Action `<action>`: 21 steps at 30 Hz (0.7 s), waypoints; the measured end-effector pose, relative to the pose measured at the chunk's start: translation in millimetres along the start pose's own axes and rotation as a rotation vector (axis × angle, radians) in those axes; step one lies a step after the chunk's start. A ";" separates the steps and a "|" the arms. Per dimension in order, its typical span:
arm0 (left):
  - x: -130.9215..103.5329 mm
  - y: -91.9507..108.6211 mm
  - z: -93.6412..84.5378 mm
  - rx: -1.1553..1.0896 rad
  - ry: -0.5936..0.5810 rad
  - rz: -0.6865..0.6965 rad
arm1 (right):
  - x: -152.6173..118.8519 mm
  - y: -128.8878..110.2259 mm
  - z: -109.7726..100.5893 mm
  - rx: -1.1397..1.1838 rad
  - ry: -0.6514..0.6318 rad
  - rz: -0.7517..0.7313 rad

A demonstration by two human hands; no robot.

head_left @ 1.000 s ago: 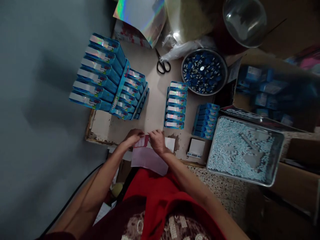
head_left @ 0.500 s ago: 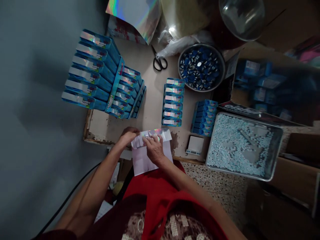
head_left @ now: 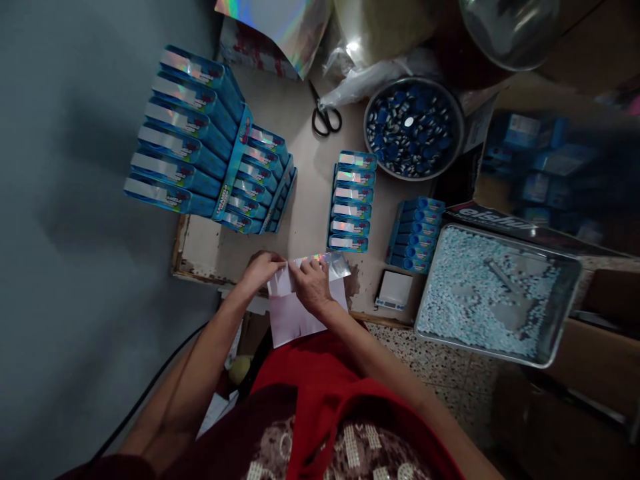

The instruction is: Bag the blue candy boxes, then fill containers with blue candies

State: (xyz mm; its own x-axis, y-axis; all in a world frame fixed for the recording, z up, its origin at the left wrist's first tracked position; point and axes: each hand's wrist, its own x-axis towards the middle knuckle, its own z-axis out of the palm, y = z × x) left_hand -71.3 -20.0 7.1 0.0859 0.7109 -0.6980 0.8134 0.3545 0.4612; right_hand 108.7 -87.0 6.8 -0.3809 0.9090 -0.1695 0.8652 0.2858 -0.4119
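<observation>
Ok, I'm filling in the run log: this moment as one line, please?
left hand: at upper edge of silver-topped white paper sheet | right hand: on same sheet | black scissors: on pale tabletop

Pkg wkshop, w/ scale (head_left: 395,289) & pellet tray (head_left: 512,316).

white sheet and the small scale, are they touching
Apart: the head view shows a bare strip of table between the white sheet and the small scale.
</observation>
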 end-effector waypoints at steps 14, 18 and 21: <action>-20.3 5.2 38.0 0.076 0.438 0.079 | -49.6 34.5 -91.4 0.958 0.084 0.642; -63.6 48.6 90.2 -0.342 0.309 0.174 | -66.9 80.4 -130.6 1.374 0.055 0.850; -70.8 105.3 123.4 -0.964 -0.111 0.176 | -77.8 114.3 -148.8 1.444 0.092 0.878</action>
State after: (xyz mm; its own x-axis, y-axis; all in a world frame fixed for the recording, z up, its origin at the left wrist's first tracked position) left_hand 79.3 -107.9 37.4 0.2543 0.7576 -0.6012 -0.0290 0.6273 0.7782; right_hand 285.7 -80.0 106.2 0.0819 0.6597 -0.7471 -0.2122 -0.7209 -0.6598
